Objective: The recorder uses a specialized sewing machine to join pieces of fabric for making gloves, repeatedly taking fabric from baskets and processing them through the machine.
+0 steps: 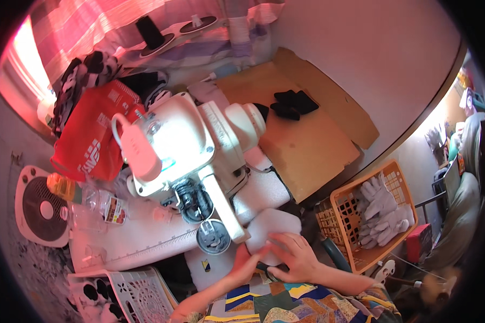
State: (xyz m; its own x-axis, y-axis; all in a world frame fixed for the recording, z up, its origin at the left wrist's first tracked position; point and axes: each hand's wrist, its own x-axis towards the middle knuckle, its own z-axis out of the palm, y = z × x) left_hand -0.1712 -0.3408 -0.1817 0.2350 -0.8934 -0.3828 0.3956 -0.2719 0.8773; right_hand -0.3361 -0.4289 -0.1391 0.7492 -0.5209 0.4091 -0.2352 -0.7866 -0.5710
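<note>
Both my hands meet just in front of a white sewing machine [186, 142]. My left hand [246, 264] is closed, with its fingertips brought up to those of the right. My right hand [295, 257] curves inward over the edge of a pale rounded pad [275, 226], its fingers bent. Whatever lies between the fingertips is too small or hidden to name. Left of the hands, a round dark disc with a pale rim [213, 237] sits at the machine's front, beside a long white arm [221, 202].
An orange basket [337, 215] of grey-white gloves [380, 210] stands at right. Black cloth pieces [295, 104] lie on a cardboard sheet [302, 156]. Leftward are a red bag [94, 129], a fan [43, 207], clear bottles [91, 204] and a white basket [140, 290].
</note>
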